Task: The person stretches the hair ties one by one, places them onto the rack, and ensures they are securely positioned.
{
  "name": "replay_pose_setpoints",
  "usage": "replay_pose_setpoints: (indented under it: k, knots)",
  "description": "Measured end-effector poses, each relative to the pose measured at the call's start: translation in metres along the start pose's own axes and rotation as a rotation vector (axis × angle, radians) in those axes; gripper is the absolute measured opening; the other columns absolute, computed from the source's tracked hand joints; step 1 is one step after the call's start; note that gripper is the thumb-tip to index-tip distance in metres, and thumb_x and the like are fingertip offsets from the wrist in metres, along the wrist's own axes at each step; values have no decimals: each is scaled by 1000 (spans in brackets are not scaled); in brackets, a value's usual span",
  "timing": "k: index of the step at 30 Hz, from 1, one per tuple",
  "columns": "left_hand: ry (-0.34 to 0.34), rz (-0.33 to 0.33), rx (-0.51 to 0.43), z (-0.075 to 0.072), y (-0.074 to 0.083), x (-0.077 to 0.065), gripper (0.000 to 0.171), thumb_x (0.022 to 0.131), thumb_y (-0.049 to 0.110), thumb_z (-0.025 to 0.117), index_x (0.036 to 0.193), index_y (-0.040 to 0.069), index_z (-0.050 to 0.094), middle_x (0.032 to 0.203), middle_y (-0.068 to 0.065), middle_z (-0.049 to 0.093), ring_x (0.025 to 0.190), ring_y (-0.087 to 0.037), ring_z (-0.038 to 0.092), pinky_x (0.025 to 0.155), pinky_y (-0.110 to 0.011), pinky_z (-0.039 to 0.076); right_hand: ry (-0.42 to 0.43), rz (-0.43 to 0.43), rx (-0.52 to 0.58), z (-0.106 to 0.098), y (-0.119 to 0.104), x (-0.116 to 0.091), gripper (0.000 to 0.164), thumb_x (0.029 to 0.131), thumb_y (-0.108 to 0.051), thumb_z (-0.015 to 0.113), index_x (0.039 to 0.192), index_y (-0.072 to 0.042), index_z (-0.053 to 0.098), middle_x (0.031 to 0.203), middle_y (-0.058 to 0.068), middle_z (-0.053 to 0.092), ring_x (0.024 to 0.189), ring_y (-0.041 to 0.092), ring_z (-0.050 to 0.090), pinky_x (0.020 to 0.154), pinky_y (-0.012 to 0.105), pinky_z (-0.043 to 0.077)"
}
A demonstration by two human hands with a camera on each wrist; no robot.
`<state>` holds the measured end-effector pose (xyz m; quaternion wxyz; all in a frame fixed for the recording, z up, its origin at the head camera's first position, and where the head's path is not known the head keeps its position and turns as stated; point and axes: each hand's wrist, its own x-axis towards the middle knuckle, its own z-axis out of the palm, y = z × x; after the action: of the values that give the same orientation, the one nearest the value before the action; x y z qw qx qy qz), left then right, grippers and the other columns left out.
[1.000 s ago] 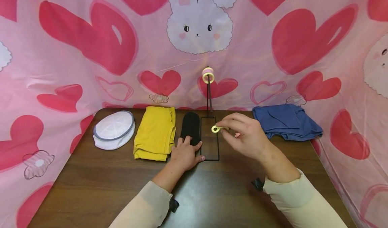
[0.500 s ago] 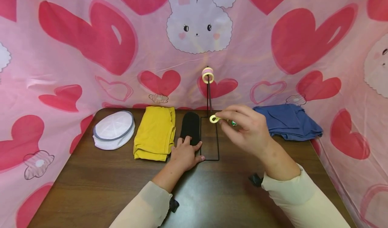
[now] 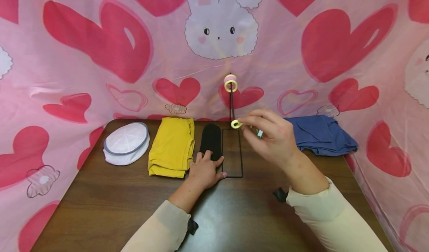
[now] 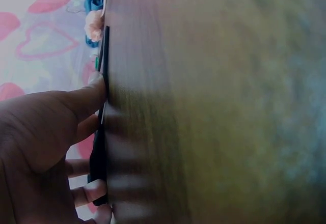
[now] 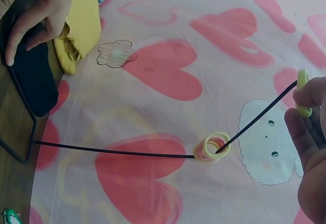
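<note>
My right hand [image 3: 273,140] pinches a pale yellow ring [image 3: 236,124] between thumb and finger. In the right wrist view the ring [image 5: 303,94] is right at the free tip of the black wire stand's slanting arm [image 5: 262,114]. Pink and pale yellow rings [image 3: 230,83] hang at the bend of that arm. My left hand [image 3: 204,172] rests low on the stand's rectangular base [image 3: 241,155], its thumb at the frame's near corner. Its other fingers lie on a flat, black, long oval thing [image 3: 211,136].
Left of the black oval lie folded yellow cloth [image 3: 171,147] and a white mesh piece with grey rim [image 3: 126,143]. Folded blue cloth [image 3: 320,134] lies at the back right. A small green thing [image 3: 259,133] shows behind my right hand. Pink hearted fabric [image 3: 161,66] encloses the table [image 3: 110,207].
My right hand, with the yellow ring, has moved up and slightly left toward the stand's upright in the head view. The left hand has stayed in place.
</note>
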<state>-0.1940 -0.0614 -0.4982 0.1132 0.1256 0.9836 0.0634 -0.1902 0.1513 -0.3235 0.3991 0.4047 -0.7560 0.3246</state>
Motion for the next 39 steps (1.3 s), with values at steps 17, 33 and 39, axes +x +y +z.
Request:
replay_pose_setpoints:
  k: [17, 33, 39]
  knots:
    - [-1, 10, -10, 1, -2, 2, 69, 92, 71, 60, 154, 45, 47, 156, -13, 40, 132, -41, 36, 98, -68, 42, 5, 79, -6, 19, 24, 1, 21, 86, -4, 81, 106, -8, 82, 100, 5, 75, 87, 17, 72, 77, 27, 59]
    - [10, 14, -10, 1, -3, 2, 68, 92, 71, 59, 154, 45, 47, 156, -13, 40, 133, -40, 36, 98, -68, 42, 39, 184, 22, 38, 44, 10, 29, 83, 3, 81, 111, -7, 81, 102, 8, 73, 83, 18, 71, 80, 26, 56]
    - [-1, 21, -9, 2, -3, 2, 69, 92, 71, 59, 154, 45, 47, 156, -13, 40, 132, -41, 37, 98, -68, 43, 53, 221, 44, 47, 54, 12, 23, 88, -2, 79, 111, -3, 80, 103, 12, 71, 82, 20, 71, 78, 36, 60]
